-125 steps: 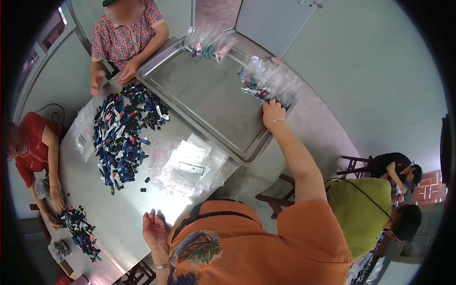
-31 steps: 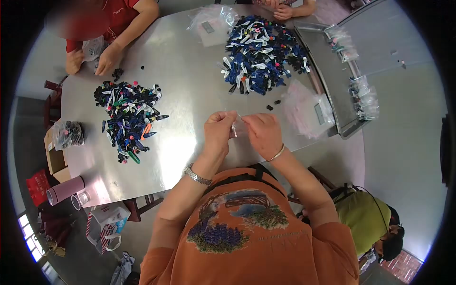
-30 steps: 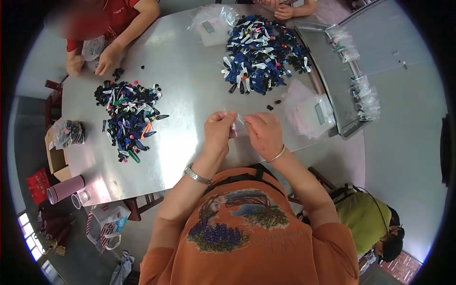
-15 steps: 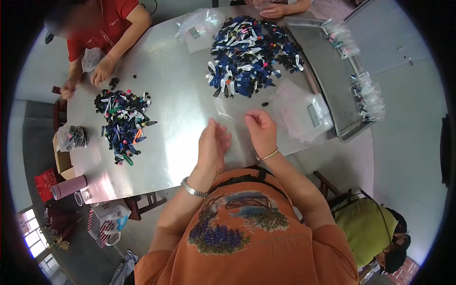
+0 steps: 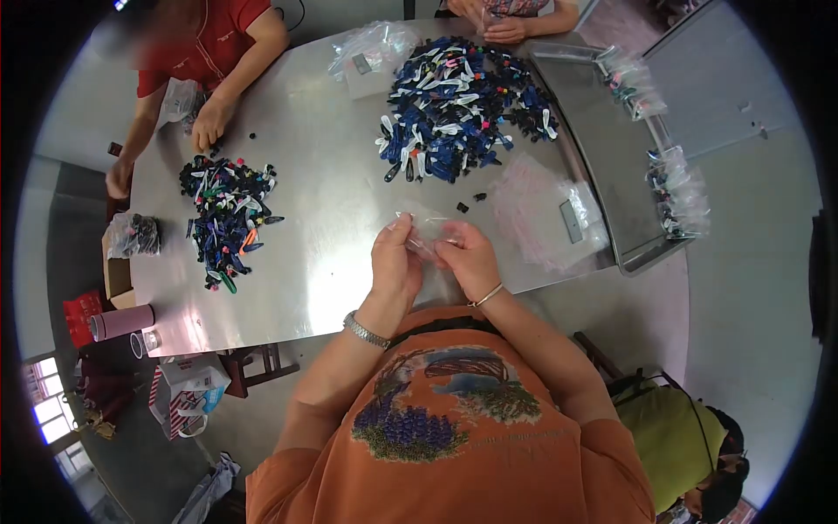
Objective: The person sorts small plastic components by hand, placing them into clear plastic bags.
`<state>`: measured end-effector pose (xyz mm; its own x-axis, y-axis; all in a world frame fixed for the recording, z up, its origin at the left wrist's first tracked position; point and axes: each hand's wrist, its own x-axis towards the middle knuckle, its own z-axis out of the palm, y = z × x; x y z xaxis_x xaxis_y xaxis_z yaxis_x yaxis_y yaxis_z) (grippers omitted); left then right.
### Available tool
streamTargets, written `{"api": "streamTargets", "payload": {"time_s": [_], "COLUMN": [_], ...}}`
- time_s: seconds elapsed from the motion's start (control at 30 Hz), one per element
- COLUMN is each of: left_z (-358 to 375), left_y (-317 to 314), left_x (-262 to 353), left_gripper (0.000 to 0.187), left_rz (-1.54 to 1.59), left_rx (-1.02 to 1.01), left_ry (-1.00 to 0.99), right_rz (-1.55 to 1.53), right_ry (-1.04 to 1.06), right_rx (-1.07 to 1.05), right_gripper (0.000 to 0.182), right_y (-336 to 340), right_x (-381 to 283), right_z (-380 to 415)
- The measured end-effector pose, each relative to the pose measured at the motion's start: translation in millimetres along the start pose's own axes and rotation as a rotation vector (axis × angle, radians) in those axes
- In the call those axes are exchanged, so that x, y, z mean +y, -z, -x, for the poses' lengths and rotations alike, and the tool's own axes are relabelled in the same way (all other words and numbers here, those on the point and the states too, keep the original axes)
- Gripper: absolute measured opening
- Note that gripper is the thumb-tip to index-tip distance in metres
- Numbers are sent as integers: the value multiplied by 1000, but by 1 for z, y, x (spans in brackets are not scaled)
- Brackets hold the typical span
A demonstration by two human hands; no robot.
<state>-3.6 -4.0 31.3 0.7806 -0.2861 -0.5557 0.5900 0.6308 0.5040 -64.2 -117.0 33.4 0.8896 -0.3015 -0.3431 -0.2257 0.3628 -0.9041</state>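
Observation:
A clear plastic bag (image 5: 428,229) is stretched between my two hands, above the metal table near its front edge. My left hand (image 5: 394,258) pinches its left side, and my right hand (image 5: 469,259) grips its right side. Beyond them lies a large pile of dark blue, black and white clips (image 5: 445,113). Two small black pieces (image 5: 463,207) are on the table just past my right hand. To the right is a stack of flat clear bags (image 5: 532,214) with a grey rectangular piece (image 5: 570,222) on it.
A smaller clip pile (image 5: 229,210) lies left, near a co-worker's hand (image 5: 212,122). Another person's hand (image 5: 506,31) is at the far edge. A metal tray (image 5: 602,148) with filled bags (image 5: 681,192) stands right. A pink bottle (image 5: 122,323) and a filled bag (image 5: 133,236) sit left.
My hands have come closer together, and the clear bag now shows spread between them. The co-worker's hand at the left has moved slightly right. A second black piece shows near the first.

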Motion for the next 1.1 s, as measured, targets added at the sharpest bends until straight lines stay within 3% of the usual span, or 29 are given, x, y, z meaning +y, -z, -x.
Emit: {"api": "streamTargets", "payload": {"time_s": [0.07, 0.1, 0.17, 0.2, 0.27, 0.3, 0.33, 0.37, 0.43, 0.53, 0.6, 0.7, 0.8, 0.9, 1.0, 1.07, 1.1], "left_z": [1, 4, 6, 7, 2, -8, -10, -11, 0, 14, 15, 7, -4, -10, -8, -9, -6], "left_y": [-1, -4, -8, -9, -3, 12, 14, 16, 4, -13, -13, -4, 8, 16, 14, 19, 17], "left_x": [-5, -5, -6, -8, -15, -24, -26, -31, -32, -20, -25, -34, -43, -38, -28, -21, -16], "left_gripper": [9, 8, 8, 9, 9, 16, 23, 23, 44, 60, 59, 53, 40, 28, 13, 10, 10], "left_rz": [0, -10, -19, -81, -142, -170, -198, -198, -20, 248, 214, 193, 197, 283, 303, 369, 380], "left_rx": [45, 70, 97, 82, 65, -64, -192, -193, -106, -197, -201, -274, -163, -99, -93, -51, -44], "left_ry": [6, 17, 23, 12, -1, 27, 54, 52, 147, 267, 202, 178, 144, 242, 206, 223, 227], "right_rz": [342, 341, 594, 593, 1104, 1104, 1195, 1284, 1258, 1200, 1162, 1149, 1149, 1130, 948, 865, 866], "right_ry": [107, 108, 365, 366, 921, 924, 1054, 1184, 1138, 1115, 1138, 1176, 1155, 1116, 1054, 846, 844], "right_rx": [36, 33, 118, 115, 145, 143, 67, -13, -27, -51, -65, -116, -99, -72, -175, -30, -33], "right_gripper": [37, 37, 42, 42, 37, 37, 33, 28, 24, 20, 20, 21, 23, 22, 20, 20, 20], "right_y": [10, 10, 10, 11, 16, 19, 22, 25, 29, 34, 39, 41, 40, 36, 41, 57, 61], "right_x": [10, 7, 0, -7, -22, -25, -27, -29, -22, -10, -4, -3, -8, -11, -10, -8, -13], "right_z": [-7, -6, -4, -4, -6, -5, -4, -5, 1, 3, 3, -1, -3, -6, -12, -28, -38]}}
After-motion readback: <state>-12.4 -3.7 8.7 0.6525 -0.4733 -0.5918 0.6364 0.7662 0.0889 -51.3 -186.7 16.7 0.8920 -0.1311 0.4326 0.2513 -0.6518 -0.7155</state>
